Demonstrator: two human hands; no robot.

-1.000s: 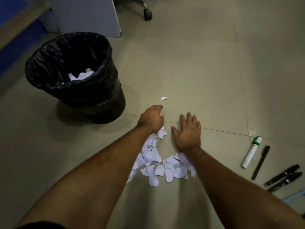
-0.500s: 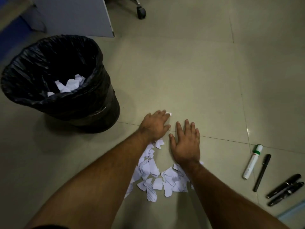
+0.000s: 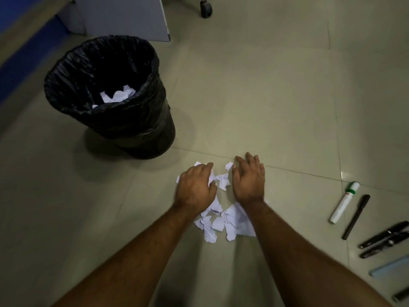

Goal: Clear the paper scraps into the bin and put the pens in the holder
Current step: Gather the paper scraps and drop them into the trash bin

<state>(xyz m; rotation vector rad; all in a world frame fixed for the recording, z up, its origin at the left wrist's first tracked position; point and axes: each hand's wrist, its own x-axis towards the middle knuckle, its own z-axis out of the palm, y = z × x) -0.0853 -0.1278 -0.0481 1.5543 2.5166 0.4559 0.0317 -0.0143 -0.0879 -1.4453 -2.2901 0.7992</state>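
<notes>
A pile of torn white paper scraps [image 3: 221, 224] lies on the tiled floor between my forearms. My left hand [image 3: 195, 187] is palm down over the pile's far end, its fingers curled round a few scraps. My right hand [image 3: 249, 180] lies flat beside it, fingers fairly straight, its edge against the scraps. The black-lined bin [image 3: 143, 120] stands to the far left with several scraps [image 3: 117, 96] inside. On the right lie a white marker [image 3: 343, 202], a thin black pen [image 3: 356, 216] and two more black pens [image 3: 384, 239]. I see no pen holder.
A pale blue flat object [image 3: 391, 267] and a dark object [image 3: 401, 294] lie at the lower right edge. Behind the bin stand a grey panel [image 3: 124, 16] and a chair caster [image 3: 205, 7]. A blue wall [image 3: 22, 52] runs along the left.
My left hand reached out to a stray scrap, then drew it back to the pile. Both hands have pulled nearer to me, raking scraps together.
</notes>
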